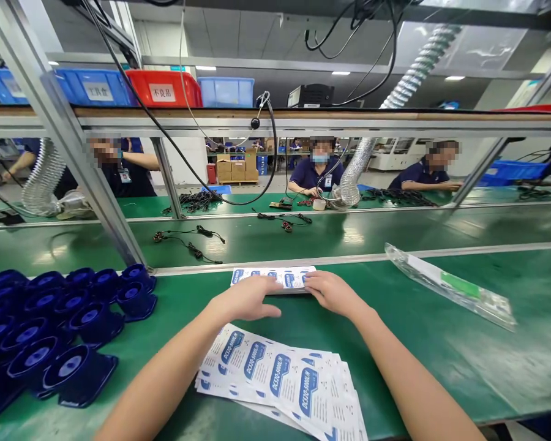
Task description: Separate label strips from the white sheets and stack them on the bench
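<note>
A neat stack of printed label sheets [295,280], white with blue panels, lies near the far edge of the green bench. My left hand [248,299] is at its left front side, fingers stretched over the sheets and thumb held apart. At the right end of the stack, my right hand [334,294] touches the edge with extended, slightly bent fingers; its thumb is largely hidden. Closer to me, between my forearms, a loose fanned pile of similar label sheets [282,380] lies flat, marked DC520-5000L/H.
Several dark blue plastic housings [89,321] crowd the bench's left side. A clear plastic bag [450,285] with a green strip lies right. Beyond the metal rail, black cables [195,236] rest on a green belt. Co-workers [319,168] sit opposite. A black cable [165,135] hangs from above.
</note>
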Motion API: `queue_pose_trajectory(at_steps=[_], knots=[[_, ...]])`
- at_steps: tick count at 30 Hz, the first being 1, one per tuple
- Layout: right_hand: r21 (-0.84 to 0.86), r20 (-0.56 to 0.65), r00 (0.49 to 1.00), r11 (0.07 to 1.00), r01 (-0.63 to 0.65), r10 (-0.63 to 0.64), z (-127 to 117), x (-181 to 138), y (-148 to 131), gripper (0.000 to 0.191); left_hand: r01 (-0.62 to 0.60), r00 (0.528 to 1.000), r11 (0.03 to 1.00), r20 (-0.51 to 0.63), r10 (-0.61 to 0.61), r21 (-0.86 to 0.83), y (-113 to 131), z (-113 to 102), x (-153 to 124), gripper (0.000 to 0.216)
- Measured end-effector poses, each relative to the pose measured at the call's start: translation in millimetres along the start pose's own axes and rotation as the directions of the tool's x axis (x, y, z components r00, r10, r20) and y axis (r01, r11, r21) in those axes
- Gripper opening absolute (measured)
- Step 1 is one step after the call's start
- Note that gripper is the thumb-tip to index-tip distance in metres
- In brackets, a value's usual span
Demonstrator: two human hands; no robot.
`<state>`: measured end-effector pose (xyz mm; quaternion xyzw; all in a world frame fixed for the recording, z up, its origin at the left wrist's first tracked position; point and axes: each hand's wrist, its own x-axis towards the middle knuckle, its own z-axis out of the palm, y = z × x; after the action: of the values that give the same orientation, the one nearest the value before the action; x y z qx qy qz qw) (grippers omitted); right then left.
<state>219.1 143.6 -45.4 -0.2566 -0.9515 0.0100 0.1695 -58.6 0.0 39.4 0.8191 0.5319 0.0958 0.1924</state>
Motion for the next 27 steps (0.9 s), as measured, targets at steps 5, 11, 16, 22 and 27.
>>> queue_pose_trajectory(at_steps=[5, 11, 16, 22, 27], knots=[[0.093, -0.195, 0.973, 0.985, 0.146, -0.126, -16, 1, -19, 0.028, 0.035, 0.997, 0.981, -0.073, -0.021, 0.191, -6, 10, 18, 0.079], [0.628, -0.167, 0.984, 0.764, 0.151, -0.057, -27, 0, -30, 0.03, 0.053, 0.981, 0.968, 0.17, -0.097, 0.247, 14, 3, 4, 0.03], [0.353, -0.122, 0.986, 0.934, -0.063, 0.113, -11, -3, -8, 0.035, 0.002, 0.871, 0.982, 0.483, -0.095, 0.19, 34, 3, -15, 0.027], [0.057, 0.043, 0.999, 0.998, 0.01, -0.013, -9, -2, -5, 0.012, 0.026, 0.961, 0.999, 0.277, -0.019, -0.021, 15, -9, -12, 0.078], [0.014, -0.077, 0.991, 0.994, 0.111, -0.11, -16, -1, -12, 0.026, 0.122, 0.985, 0.984, -0.137, -0.104, 0.131, -9, 2, 8, 0.057]])
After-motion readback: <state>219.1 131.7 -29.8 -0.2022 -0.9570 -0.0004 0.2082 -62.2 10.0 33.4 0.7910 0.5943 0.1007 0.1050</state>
